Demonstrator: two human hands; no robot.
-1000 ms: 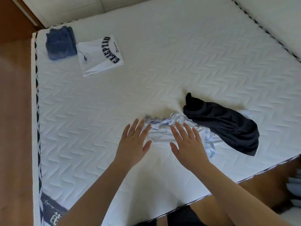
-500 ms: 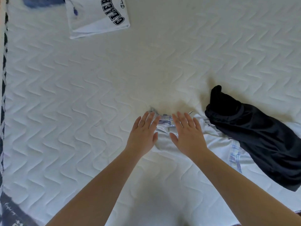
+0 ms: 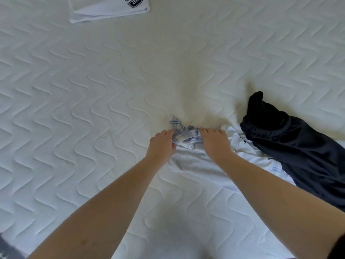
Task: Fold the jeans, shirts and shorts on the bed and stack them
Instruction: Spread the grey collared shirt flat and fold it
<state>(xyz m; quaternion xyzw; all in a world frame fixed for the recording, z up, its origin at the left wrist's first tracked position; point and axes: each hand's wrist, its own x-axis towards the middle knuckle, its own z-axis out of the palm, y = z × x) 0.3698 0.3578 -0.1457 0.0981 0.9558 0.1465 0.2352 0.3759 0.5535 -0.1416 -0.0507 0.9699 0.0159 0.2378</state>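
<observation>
A crumpled white shirt (image 3: 196, 165) with a blue plaid collar lies on the white quilted mattress (image 3: 93, 100) in front of me. My left hand (image 3: 161, 144) grips the plaid collar from the left, fingers curled into the cloth. My right hand (image 3: 214, 143) grips the same collar from the right, fingertips tucked under. A dark navy garment (image 3: 302, 146) lies partly over the shirt's right side. A folded white shirt with black letters (image 3: 110, 10) sits at the top edge.
Bare quilted mattress stretches to the left and beyond the hands. A dark patch (image 3: 7, 247) shows at the bottom left corner.
Both hands went from flat and spread above the shirt to curled around its plaid collar. The view has moved closer, so the folded jeans have left the frame.
</observation>
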